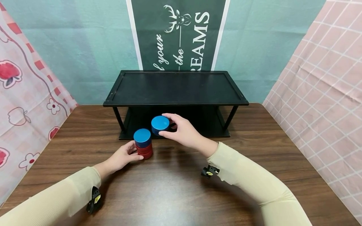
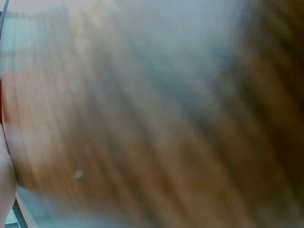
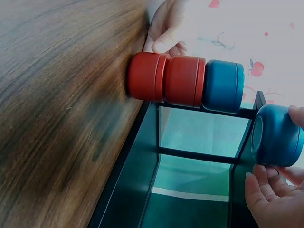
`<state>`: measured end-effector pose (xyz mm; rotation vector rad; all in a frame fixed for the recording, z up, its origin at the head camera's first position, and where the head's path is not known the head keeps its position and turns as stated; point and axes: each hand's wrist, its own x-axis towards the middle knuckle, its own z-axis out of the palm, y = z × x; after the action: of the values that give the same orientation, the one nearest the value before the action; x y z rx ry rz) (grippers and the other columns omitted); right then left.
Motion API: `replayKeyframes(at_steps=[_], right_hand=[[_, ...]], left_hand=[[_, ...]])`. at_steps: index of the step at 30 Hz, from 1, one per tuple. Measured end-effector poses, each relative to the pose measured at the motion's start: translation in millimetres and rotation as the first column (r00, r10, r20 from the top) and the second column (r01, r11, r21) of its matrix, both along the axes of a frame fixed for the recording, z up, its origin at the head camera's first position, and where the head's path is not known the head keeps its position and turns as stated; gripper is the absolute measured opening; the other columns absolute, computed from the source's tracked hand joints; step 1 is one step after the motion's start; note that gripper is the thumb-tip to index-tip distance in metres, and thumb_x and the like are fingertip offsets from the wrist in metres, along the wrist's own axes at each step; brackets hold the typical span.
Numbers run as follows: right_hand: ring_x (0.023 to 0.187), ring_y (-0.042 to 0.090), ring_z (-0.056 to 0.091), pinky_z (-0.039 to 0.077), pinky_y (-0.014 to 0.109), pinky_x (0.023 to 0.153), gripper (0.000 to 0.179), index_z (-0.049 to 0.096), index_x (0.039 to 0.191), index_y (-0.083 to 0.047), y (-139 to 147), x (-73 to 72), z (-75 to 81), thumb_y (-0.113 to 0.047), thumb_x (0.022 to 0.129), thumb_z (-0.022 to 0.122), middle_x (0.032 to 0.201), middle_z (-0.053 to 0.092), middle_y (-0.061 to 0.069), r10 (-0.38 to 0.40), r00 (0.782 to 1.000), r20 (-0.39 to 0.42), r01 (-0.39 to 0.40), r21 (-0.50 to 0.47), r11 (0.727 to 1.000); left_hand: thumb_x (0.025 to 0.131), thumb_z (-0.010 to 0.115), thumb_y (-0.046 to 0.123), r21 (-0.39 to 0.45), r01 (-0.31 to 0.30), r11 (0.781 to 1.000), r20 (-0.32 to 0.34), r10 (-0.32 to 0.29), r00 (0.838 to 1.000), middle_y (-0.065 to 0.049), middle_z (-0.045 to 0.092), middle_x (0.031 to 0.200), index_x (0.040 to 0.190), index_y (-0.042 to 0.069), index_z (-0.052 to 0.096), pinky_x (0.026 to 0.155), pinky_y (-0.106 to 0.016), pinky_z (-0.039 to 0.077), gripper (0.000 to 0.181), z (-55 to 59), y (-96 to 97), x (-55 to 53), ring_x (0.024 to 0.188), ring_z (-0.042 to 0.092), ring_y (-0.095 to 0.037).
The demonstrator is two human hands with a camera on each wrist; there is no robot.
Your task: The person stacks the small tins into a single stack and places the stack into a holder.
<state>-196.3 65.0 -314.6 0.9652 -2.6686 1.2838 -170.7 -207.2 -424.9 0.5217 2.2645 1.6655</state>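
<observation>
In the head view, a stack of small round lidded tins stands on the table in front of a black two-tier rack. Its top is a blue tin point(image 1: 142, 138), over two red tins point(image 3: 142, 76) point(image 3: 184, 80). My left hand point(image 1: 123, 157) curls round the lower red part of this stack from the left, thumb at its front. Raised a little above and right of the stack, another blue tin point(image 1: 160, 124) is held between the thumb and fingers of my right hand point(image 1: 183, 131). The right wrist view shows this blue tin apart from the stack's top.
The black rack point(image 1: 175, 89) stands at the back of the brown wooden table point(image 1: 169, 194), its lower shelf just behind the tins and its upper shelf overhanging. Patterned cloths hang on the left point(image 1: 34, 103), back point(image 1: 85, 56) and right point(image 1: 319, 94).
</observation>
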Motion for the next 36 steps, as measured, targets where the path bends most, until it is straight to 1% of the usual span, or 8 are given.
replayKeyframes(at_steps=[4,9,17,26,33,36], right_hand=[[0.100,0.012,0.051,0.049,0.032,0.086,0.059,0.048,0.133,-0.009,-5.4,0.1,0.5,-0.027,0.082,0.073,0.120,0.055,0.002,0.002,1.000,0.006,-0.002,-0.007,1.000],[0.100,0.012,0.051,0.048,0.027,0.085,0.059,0.048,0.133,-0.010,-10.9,0.3,0.7,-0.027,0.082,0.073,0.120,0.055,0.002,0.012,1.000,0.005,-0.012,-0.001,1.000],[0.101,0.012,0.051,0.049,0.033,0.087,0.060,0.047,0.134,-0.010,-19.6,-0.8,-1.8,-0.027,0.083,0.072,0.122,0.054,0.003,0.039,0.999,0.024,-0.039,0.002,0.999],[0.100,0.013,0.053,0.049,0.035,0.087,0.060,0.047,0.134,-0.008,-30.7,-1.1,-3.8,-0.026,0.083,0.072,0.121,0.054,0.004,0.084,0.996,0.024,-0.084,-0.016,0.996],[0.101,0.011,0.053,0.048,0.022,0.083,0.061,0.046,0.135,-0.010,-39.3,0.9,-2.6,-0.030,0.083,0.071,0.121,0.054,0.003,0.090,0.995,0.033,-0.091,0.025,0.996],[0.102,0.012,0.053,0.048,0.022,0.083,0.061,0.046,0.135,-0.010,-42.3,1.3,-2.1,-0.030,0.084,0.071,0.121,0.054,0.003,0.098,0.995,0.037,-0.099,0.031,0.995]], left_hand=[[0.086,0.067,0.011,-0.007,-0.001,1.000,0.008,0.001,1.000,-0.024,0.046,0.134,0.135,-0.006,0.034,0.104,-0.051,0.028,0.062,0.0,-0.1,-0.2,0.126,0.040,-0.036],[0.086,0.067,0.012,-0.004,0.001,1.000,0.008,-0.001,1.000,-0.024,0.046,0.134,0.136,-0.006,0.034,0.104,-0.051,0.028,0.062,0.1,0.4,-0.3,0.127,0.039,-0.036],[0.087,0.067,0.012,-0.006,-0.001,1.000,0.012,0.001,1.000,-0.024,0.045,0.134,0.136,-0.005,0.033,0.104,-0.052,0.028,0.062,1.1,0.8,0.4,0.127,0.039,-0.037],[0.087,0.066,0.010,0.002,0.003,1.000,-0.008,-0.003,1.000,-0.024,0.046,0.133,0.136,-0.006,0.033,0.103,-0.052,0.029,0.061,1.0,1.6,0.8,0.126,0.040,-0.037],[0.086,0.067,0.009,0.011,0.006,1.000,-0.030,-0.006,1.000,-0.023,0.048,0.132,0.136,-0.005,0.035,0.103,-0.051,0.030,0.061,0.8,0.7,2.1,0.126,0.041,-0.036],[0.086,0.066,0.009,0.020,0.011,1.000,-0.032,-0.010,0.999,-0.023,0.048,0.132,0.136,-0.005,0.035,0.103,-0.050,0.030,0.060,0.3,1.2,2.2,0.125,0.041,-0.035]])
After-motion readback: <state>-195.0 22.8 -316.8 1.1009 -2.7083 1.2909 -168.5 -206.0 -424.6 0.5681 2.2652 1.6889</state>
